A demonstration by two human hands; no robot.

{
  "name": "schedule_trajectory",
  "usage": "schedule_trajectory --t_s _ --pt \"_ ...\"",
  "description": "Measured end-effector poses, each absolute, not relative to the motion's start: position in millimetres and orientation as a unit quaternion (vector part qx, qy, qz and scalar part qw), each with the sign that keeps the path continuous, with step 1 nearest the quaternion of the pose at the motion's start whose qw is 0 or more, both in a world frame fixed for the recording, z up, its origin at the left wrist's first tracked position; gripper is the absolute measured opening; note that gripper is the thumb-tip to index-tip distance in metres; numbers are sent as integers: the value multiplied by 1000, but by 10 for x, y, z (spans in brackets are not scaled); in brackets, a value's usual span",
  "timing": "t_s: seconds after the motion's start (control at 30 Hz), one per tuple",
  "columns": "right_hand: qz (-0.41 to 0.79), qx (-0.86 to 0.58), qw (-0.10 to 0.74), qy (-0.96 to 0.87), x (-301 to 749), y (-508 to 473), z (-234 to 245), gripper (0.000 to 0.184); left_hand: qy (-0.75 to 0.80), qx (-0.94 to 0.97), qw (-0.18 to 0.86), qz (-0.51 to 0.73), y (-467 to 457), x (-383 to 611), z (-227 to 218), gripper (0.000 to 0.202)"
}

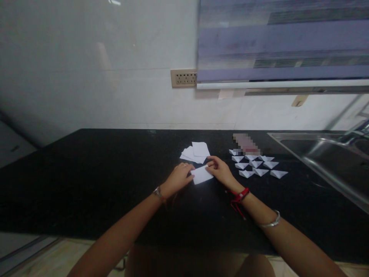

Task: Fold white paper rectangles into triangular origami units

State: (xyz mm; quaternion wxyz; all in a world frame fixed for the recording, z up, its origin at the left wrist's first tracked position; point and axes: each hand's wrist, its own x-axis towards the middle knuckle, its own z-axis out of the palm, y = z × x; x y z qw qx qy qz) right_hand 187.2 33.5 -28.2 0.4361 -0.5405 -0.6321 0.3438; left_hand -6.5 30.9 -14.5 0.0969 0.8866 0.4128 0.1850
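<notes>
A white paper sheet [202, 175] is between my hands, just above or on the dark countertop; I cannot tell whether it is folded. My left hand [180, 176] pinches its left edge with thumb and fingers. At the upper right corner, my right hand [220, 169] grips the same paper, fingers bent. Just beyond my hands lies a loose, fanned pile of white paper sheets [198, 151]. Off to the right, several small folded paper shapes [256, 164], pointed like little boats, sit in rough rows.
The black countertop [100, 181] runs along a tiled wall with a socket strip [186, 78]. Behind the folded shapes lies a blurred-out pinkish flat object [246, 144]. A metal sink [319, 154] with a faucet [359, 130] is at the right. A striped blind [282, 42] hangs above.
</notes>
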Motion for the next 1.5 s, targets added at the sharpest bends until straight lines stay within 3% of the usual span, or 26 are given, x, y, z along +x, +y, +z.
schedule_trajectory --t_s 0.17,0.37,0.43,0.63,0.8,1.07,1.5 --pt "432 -541 439 -572 1891 363 -329 56 410 889 85 187 297 -72 -141 20" --pt "248 -561 426 -665 1866 300 -251 21 333 924 82 168 342 -78 -168 17" --pt "192 -546 420 -699 1845 272 -202 17 320 929 82 166 353 -88 -176 18" --pt "181 -488 374 -767 1811 184 -111 24 312 929 105 169 391 -144 -174 20" --pt "186 -500 331 -778 1786 111 -111 37 367 886 183 215 433 -204 -141 15" --pt "91 -464 339 -813 1752 74 -69 18 373 865 203 267 434 -234 -135 16" --pt "110 -287 209 -928 1880 119 -17 25 360 890 157 230 445 -239 -146 12"
